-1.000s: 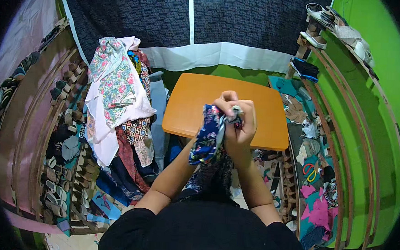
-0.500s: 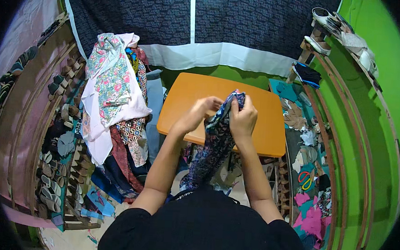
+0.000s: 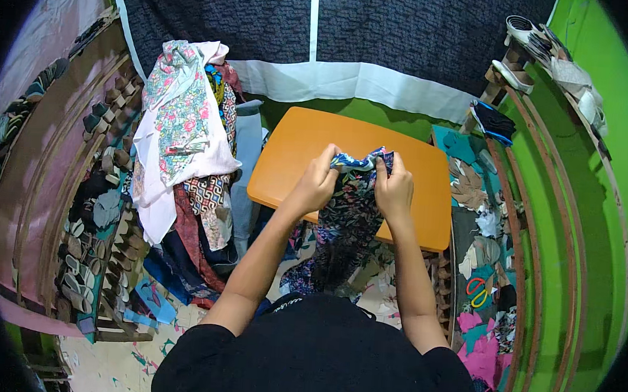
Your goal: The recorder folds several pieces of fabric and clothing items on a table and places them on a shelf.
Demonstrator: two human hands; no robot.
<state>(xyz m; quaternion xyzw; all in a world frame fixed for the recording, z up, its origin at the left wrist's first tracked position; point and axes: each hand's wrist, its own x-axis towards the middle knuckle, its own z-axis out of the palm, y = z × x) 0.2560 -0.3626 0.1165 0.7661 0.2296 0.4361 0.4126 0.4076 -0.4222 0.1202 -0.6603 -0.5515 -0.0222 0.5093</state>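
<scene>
A dark floral-patterned cloth (image 3: pixel 349 212) hangs from both my hands in front of an orange tabletop (image 3: pixel 287 158). My left hand (image 3: pixel 321 176) is closed on its upper left corner, and my right hand (image 3: pixel 395 185) pinches the upper right one. Between them the top edge sags a little and shows a brighter blue, white and red pattern. The lower part of the cloth falls past the table's near edge toward my body, where my black shirt hides its end.
Left of the table is a heap of draped fabrics (image 3: pixel 188 131). Racks of shoe parts (image 3: pixel 83 268) line the left side. On the right bench lie scissors (image 3: pixel 478 292) with red and yellow handles, among fabric scraps (image 3: pixel 478 357). A dark curtain (image 3: pixel 432 31) hangs behind the table.
My left hand has moved from beside the cloth to a grip on its upper left corner. The cloth, bunched before, is now spread wider between both hands.
</scene>
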